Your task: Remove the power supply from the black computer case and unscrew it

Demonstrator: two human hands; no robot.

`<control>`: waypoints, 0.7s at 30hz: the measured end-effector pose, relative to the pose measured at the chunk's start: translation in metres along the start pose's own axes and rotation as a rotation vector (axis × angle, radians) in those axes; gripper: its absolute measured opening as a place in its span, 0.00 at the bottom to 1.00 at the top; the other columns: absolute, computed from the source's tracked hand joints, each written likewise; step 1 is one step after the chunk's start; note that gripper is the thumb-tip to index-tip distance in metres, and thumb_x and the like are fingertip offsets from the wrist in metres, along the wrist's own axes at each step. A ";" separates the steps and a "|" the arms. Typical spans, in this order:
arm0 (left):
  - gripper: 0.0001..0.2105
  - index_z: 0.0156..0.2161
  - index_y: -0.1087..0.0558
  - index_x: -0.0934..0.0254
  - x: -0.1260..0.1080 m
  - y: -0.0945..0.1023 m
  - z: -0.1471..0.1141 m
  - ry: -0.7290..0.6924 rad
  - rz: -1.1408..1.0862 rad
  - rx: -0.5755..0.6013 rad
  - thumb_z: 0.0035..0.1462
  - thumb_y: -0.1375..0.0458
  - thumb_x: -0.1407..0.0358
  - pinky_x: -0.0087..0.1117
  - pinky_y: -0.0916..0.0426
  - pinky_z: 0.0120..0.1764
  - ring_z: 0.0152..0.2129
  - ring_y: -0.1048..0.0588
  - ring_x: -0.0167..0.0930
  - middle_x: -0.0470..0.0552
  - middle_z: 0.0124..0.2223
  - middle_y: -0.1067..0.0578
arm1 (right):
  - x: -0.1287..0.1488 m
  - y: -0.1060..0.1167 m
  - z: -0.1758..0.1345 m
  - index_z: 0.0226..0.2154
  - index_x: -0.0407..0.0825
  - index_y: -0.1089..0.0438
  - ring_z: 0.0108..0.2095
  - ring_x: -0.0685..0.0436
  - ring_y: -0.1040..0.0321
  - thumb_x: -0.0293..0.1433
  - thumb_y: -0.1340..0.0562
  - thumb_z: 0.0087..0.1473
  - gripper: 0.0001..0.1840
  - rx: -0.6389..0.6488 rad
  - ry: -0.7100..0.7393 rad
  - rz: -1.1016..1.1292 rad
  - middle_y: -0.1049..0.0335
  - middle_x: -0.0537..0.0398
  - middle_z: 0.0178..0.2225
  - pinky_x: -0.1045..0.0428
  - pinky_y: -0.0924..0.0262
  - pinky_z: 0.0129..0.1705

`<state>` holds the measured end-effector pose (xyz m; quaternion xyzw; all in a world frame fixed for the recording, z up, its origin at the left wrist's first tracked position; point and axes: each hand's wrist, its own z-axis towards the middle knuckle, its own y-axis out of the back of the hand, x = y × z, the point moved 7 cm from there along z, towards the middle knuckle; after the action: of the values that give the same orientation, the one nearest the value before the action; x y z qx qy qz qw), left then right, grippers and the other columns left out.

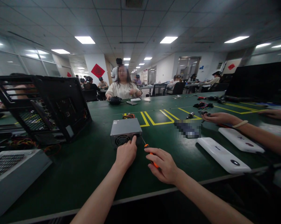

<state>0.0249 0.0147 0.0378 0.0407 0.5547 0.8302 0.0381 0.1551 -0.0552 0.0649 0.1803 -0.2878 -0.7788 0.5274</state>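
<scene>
A grey computer power supply [126,126] sits on the green table in front of me, its round fan grille facing my side. My left hand [126,154] is closed against that face, with the index finger reaching to its right-hand part and the other fingers curled. In my right hand [163,165] is a screwdriver [154,160] with an orange and black handle. Its thin shaft slants up and left, and the tip is close to the power supply's right edge; whether they touch I cannot tell. Coloured cables [129,116] lie behind the power supply.
An open black computer case [58,109] stands at left, with a grey metal box [19,177] nearer me. Two white devices [224,155] lie at right, beside a neighbour's hand [221,118] holding something dark. Across the table sits a person [124,88]. Yellow tape [162,123] marks the tabletop.
</scene>
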 end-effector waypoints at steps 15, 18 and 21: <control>0.20 0.56 0.47 0.64 -0.002 0.002 -0.001 -0.026 0.043 0.023 0.57 0.59 0.67 0.30 0.35 0.28 0.29 0.26 0.33 0.55 0.35 0.27 | -0.001 0.000 -0.002 0.46 0.45 0.44 0.46 0.42 0.39 0.32 0.44 0.50 0.20 -0.028 0.005 0.088 0.39 0.42 0.46 0.48 0.38 0.42; 0.21 0.56 0.49 0.63 -0.002 0.000 -0.001 -0.007 0.033 0.053 0.56 0.59 0.68 0.30 0.35 0.29 0.30 0.26 0.33 0.55 0.36 0.27 | 0.003 -0.001 -0.001 0.48 0.43 0.45 0.48 0.41 0.41 0.31 0.47 0.51 0.21 0.019 0.022 0.108 0.41 0.40 0.47 0.47 0.38 0.43; 0.22 0.57 0.49 0.63 -0.002 -0.001 -0.001 0.002 0.026 0.074 0.56 0.58 0.68 0.30 0.35 0.30 0.30 0.26 0.32 0.55 0.36 0.27 | 0.008 -0.004 0.000 0.48 0.45 0.43 0.44 0.41 0.37 0.32 0.47 0.52 0.20 0.069 0.068 0.002 0.40 0.41 0.46 0.48 0.37 0.39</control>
<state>0.0271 0.0142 0.0366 0.0483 0.5845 0.8096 0.0253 0.1489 -0.0618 0.0622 0.2246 -0.2967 -0.7611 0.5313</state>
